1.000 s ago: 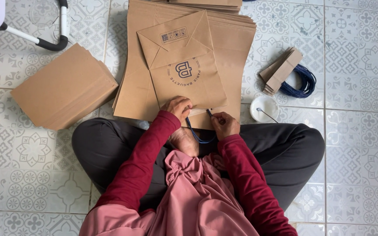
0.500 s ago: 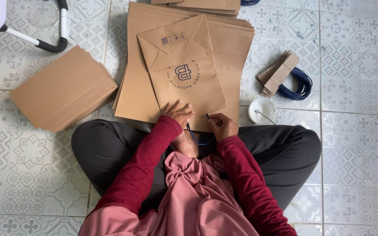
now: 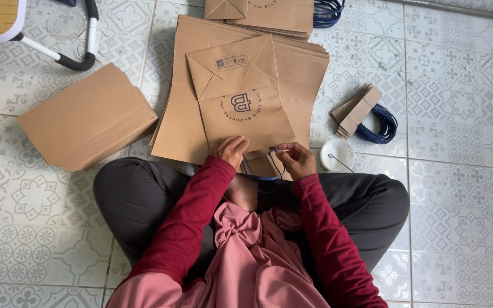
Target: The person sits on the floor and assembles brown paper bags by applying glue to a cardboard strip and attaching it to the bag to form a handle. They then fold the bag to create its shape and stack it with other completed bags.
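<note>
One flat brown paper bag (image 3: 241, 102) lies atop the unfinished stack (image 3: 303, 68) at the person's knees, its mouth edge pinched by the left hand (image 3: 230, 151) while the right hand (image 3: 295, 159) grips a blue cord handle (image 3: 262, 174) half-threaded there, many more bags waiting.

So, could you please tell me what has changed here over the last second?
Very little: the left hand and right hand remain at the near edge of the top paper bag, working the blue cord. The bag stacks, small white dish and cord bundle stayed put.
</note>
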